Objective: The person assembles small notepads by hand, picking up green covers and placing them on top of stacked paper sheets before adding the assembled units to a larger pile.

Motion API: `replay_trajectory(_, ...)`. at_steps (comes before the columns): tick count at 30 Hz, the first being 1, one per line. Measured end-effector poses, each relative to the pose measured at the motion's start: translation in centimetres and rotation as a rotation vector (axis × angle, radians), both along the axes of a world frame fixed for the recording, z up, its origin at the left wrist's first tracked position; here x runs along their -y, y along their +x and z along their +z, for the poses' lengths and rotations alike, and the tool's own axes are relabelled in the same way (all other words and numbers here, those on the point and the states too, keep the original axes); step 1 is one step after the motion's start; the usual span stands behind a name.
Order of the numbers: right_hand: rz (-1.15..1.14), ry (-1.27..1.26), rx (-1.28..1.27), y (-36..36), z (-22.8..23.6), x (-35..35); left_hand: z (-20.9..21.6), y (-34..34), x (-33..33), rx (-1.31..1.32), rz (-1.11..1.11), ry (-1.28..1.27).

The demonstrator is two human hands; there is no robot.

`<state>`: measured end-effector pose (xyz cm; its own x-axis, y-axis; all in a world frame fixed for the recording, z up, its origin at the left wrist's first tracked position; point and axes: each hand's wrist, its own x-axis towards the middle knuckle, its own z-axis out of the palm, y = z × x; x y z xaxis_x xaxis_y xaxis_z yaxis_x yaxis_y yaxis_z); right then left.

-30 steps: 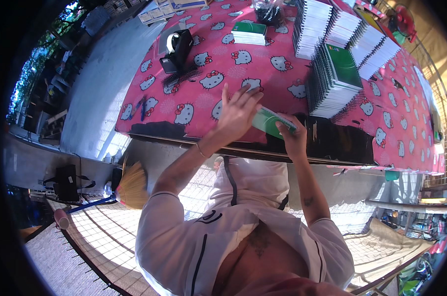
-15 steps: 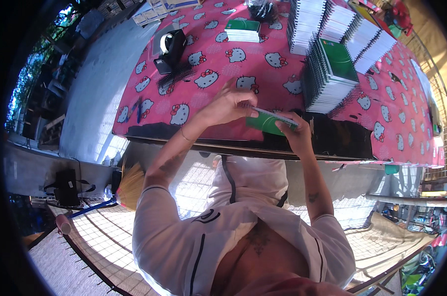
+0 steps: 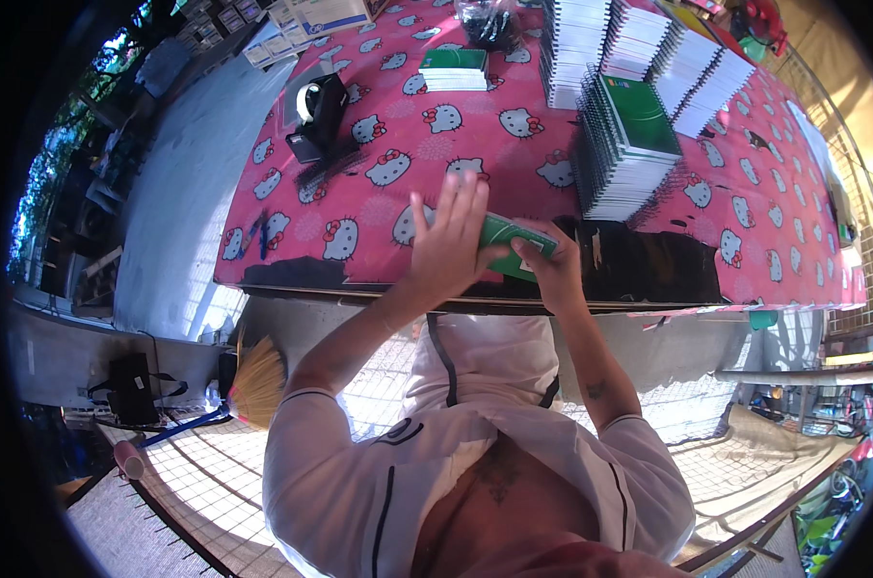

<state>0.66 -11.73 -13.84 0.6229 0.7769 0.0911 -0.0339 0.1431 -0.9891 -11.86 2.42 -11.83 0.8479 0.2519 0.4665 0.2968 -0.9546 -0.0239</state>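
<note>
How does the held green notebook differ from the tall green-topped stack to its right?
Size: the green notebook is thin; the tall green-topped stack is many layers high.
Support: the notebook is in the right hand; the stack stands on the table.
Shared: green covers.

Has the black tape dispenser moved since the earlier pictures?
No, the black tape dispenser keeps its place against the patterned pink tablecloth; the view shifted.

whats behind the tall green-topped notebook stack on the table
Behind the tall stack stand more notebook stacks, white page edges showing. The pink tablecloth immediately behind it is covered, so unseen.
</note>
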Motion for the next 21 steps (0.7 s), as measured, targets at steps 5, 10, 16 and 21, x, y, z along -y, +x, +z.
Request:
replay_trajectory(5,0.047,0.069,0.016,0.6,-1.0,0.2,-2.2,0.0,0.3,0.129,-0.057,0.016)
replay_trajectory(10,0.064,0.020,0.068,1.2,0.4,0.8,-6.1,-2.6,3.0,0.112,-0.206,-0.032)
replay_trajectory(16,0.206,-0.014,0.257,3.2,-3.3,0.1,-0.4,0.4,-1.5,0.135,-0.278,-0.092)
replay_trajectory(21,0.261,-0.167,0.246,3.2,-3.2,0.2,-0.7,-0.2,-1.7,0.050,-0.238,-0.189)
